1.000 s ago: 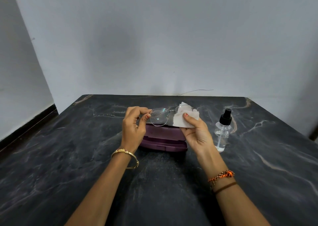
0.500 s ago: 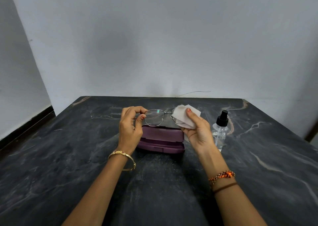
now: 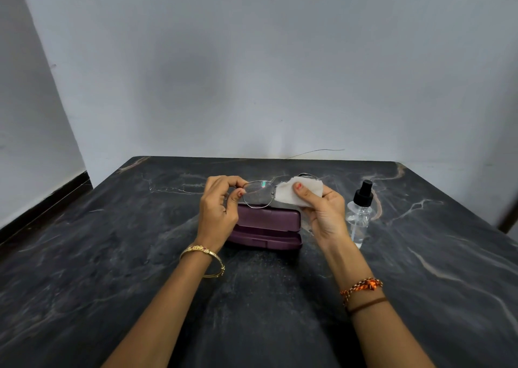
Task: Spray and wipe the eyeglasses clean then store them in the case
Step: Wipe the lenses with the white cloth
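Eyeglasses [image 3: 259, 193]: my left hand [image 3: 217, 213] pinches frame edge; right hand [image 3: 322, 210] grips tissue [image 3: 294, 192] over lens. Risk: hard rubbing bends the thin frame.

Dark veined marble table [image 3: 112, 255], plain pale grey walls [image 3: 252, 59], dark skirting [image 3: 42, 210] at left

soft, dim, even light with a faint round shadow on the wall [image 3: 196, 81], a small greenish glint on the eyeglasses [image 3: 259, 194] lens, slight overall softness, and wide-angle bending that tilts the wall corner and table [image 3: 84, 255] edges.
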Tool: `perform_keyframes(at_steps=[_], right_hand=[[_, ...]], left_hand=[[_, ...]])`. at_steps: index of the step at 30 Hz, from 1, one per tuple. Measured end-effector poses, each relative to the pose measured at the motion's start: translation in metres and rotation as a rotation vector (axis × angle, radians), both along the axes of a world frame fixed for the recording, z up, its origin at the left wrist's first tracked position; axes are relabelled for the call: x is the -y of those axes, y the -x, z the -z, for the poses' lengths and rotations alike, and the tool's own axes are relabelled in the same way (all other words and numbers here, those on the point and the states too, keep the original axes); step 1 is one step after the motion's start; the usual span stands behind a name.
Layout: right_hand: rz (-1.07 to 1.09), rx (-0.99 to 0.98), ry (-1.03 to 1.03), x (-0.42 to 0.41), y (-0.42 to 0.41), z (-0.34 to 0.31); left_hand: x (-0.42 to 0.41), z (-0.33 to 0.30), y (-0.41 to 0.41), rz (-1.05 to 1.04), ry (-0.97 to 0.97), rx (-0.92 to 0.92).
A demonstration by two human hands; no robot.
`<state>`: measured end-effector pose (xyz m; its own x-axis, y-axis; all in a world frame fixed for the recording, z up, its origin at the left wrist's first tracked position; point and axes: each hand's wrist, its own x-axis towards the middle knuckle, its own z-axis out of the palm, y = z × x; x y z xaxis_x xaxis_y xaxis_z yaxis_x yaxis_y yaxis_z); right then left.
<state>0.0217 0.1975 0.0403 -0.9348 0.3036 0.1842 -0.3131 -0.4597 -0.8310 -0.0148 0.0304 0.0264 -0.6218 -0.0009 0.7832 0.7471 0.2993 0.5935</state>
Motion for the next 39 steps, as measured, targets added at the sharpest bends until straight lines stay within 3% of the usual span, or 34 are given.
perform_keyframes(at_steps=[4, 9, 12, 18, 23, 27, 32, 39], right_hand=[[0.062, 0.03, 0.005, -0.004, -0.003, -0.004], [0.034, 0.063, 0.399, -0.004, 0.0, -0.005], [0.005, 0.017, 0.492, -0.002, 0.0, -0.004], [-0.002, -0.042, 0.334, -0.002, 0.003, -0.002], [0.029, -0.098, 0.046, 0.002, 0.002, -0.003], [0.124, -0.025, -0.046, 0.001, 0.001, 0.0], [0.197, 0.024, 0.02, 0.002, 0.003, 0.001], [0.209, 0.034, 0.222, 0.008, 0.005, 0.001]], left_hand=[[-0.003, 0.0, -0.001, 0.003, 0.034, 0.003], [-0.007, 0.002, -0.003, 0.033, 0.07, -0.043], [-0.011, 0.004, -0.005, 0.053, 0.109, -0.058], [-0.015, 0.007, -0.007, 0.08, 0.145, -0.04], [-0.008, 0.002, -0.002, 0.057, -0.014, 0.07], [-0.008, 0.001, -0.001, 0.077, -0.096, 0.168], [-0.006, 0.001, 0.001, 0.089, -0.17, 0.236], [-0.003, -0.002, 0.009, 0.026, -0.515, 0.272]])
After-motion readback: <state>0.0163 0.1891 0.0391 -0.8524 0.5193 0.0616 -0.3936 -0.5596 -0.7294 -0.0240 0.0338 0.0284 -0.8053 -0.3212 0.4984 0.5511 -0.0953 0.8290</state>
